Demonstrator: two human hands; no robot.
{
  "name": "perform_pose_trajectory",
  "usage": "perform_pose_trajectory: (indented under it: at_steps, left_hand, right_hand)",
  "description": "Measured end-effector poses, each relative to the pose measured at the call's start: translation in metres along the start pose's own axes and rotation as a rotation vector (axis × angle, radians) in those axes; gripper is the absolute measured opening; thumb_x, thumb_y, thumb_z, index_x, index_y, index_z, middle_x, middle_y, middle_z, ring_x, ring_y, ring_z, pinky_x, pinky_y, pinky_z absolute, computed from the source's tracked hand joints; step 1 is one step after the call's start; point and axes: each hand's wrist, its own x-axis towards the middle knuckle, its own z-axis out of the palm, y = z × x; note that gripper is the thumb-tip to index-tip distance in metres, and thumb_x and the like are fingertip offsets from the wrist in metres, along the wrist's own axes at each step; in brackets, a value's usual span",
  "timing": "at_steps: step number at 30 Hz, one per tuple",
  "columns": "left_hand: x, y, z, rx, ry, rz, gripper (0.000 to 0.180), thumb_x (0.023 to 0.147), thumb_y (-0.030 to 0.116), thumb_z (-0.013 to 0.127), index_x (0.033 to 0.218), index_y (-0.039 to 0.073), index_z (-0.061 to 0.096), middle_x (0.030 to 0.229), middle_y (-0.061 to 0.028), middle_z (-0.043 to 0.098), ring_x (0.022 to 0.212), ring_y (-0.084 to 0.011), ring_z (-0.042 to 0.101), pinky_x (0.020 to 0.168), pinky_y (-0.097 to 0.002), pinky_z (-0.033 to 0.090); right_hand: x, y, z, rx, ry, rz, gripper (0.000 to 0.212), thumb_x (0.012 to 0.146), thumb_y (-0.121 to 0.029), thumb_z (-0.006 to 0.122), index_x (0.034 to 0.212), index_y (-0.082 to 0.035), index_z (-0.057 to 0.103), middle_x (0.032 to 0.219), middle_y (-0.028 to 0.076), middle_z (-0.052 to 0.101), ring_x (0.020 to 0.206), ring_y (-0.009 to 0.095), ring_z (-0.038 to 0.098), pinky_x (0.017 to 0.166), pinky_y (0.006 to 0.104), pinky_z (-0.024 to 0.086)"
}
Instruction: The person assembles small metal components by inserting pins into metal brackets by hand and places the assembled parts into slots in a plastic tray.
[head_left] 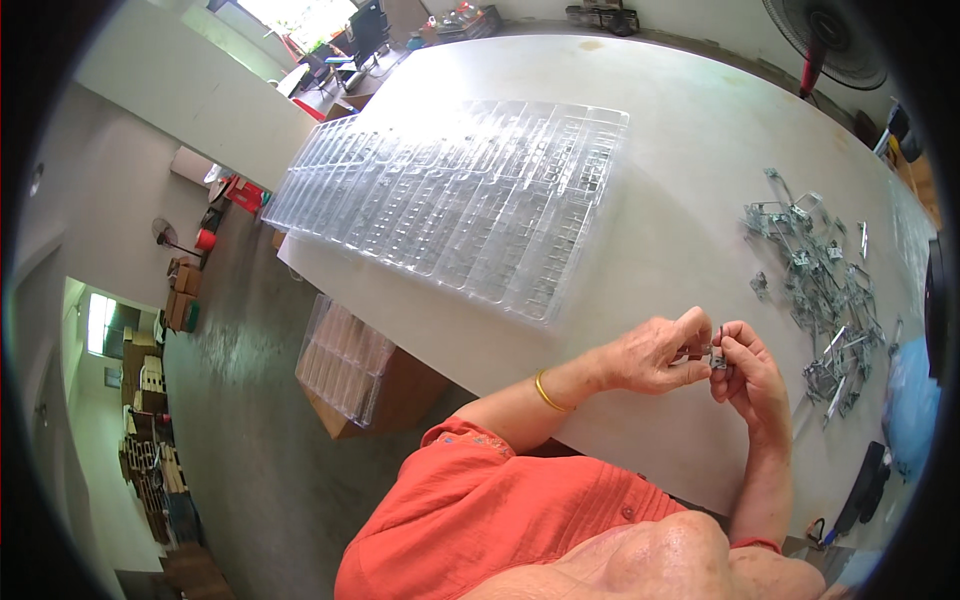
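Observation:
Over the near part of the white table (655, 200), both my hands meet around a small metal part (717, 361), a silvery bracket-like piece. My left hand (660, 352) pinches it from the left, thumb and forefinger brought together. From the other side my right hand (752, 376) grips the same piece between bent fingers, which hide much of it. Right of the hands lies a loose, tangled heap of small metal brackets and rods (815, 275). Clear plastic compartment trays (470, 200), with rows of small metal pieces showing in them, spread across the table's left side.
A cardboard box (395, 395) with more clear trays on it stands on the floor below the left table edge. A blue plastic bag (912, 410) and a black elongated object (860, 492) are at the right. A fan (825, 40) stands beyond the far right edge.

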Motion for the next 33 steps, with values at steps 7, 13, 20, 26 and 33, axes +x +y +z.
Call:
perform_pose_trajectory:
  at_steps: [7,13,20,26,33]
  left_hand:
    - [0.002,0.003,0.001,0.003,-0.154,-0.038,0.035,0.091,0.023,0.071,0.106,0.000,0.048,0.080,-0.0132,0.063,0.064,-0.0212,0.058,0.058,-0.0335,0.047]
    - [0.007,-0.004,-0.009,-0.445,0.052,-0.229,0.023,0.100,0.020,0.060,0.110,0.003,0.050,0.086,-0.0125,0.068,0.068,-0.0141,0.057,0.065,-0.0279,0.047]
    - [0.008,-0.005,-0.007,-0.593,0.179,-0.302,0.024,0.103,0.026,0.056,0.111,0.004,0.049,0.087,-0.0149,0.068,0.067,-0.0100,0.054,0.062,-0.0233,0.043]
    - [0.006,-0.004,-0.003,-0.428,0.170,-0.267,0.026,0.101,0.023,0.061,0.112,0.003,0.048,0.088,-0.0119,0.068,0.068,-0.0081,0.052,0.062,-0.0230,0.043]
    - [0.003,-0.001,0.001,0.079,0.198,-0.093,0.028,0.094,0.013,0.070,0.109,0.001,0.048,0.089,-0.0073,0.065,0.074,-0.0102,0.055,0.067,-0.0255,0.046]
  right_hand:
    - [0.009,0.008,-0.005,-0.461,0.273,-0.325,0.013,0.101,-0.021,0.063,0.106,-0.009,0.063,0.075,-0.003,0.057,0.057,0.006,0.049,0.051,0.0226,0.040]
    - [0.001,-0.007,0.004,-0.400,0.337,-0.323,0.013,0.102,-0.023,0.062,0.108,-0.011,0.063,0.072,-0.003,0.055,0.060,0.004,0.049,0.050,0.0207,0.038]
    - [-0.003,0.007,0.014,-0.506,0.190,-0.336,0.013,0.103,-0.019,0.060,0.109,-0.008,0.063,0.073,-0.004,0.056,0.064,0.003,0.051,0.052,0.0204,0.040]
    - [-0.007,0.006,0.017,-0.580,0.173,-0.329,0.013,0.104,-0.018,0.057,0.108,-0.006,0.062,0.073,-0.003,0.057,0.062,0.003,0.051,0.052,0.0206,0.041]
    - [-0.005,0.006,0.017,-0.422,0.096,-0.208,0.017,0.105,-0.021,0.054,0.099,-0.006,0.060,0.071,-0.001,0.058,0.059,0.005,0.053,0.050,0.0221,0.044]
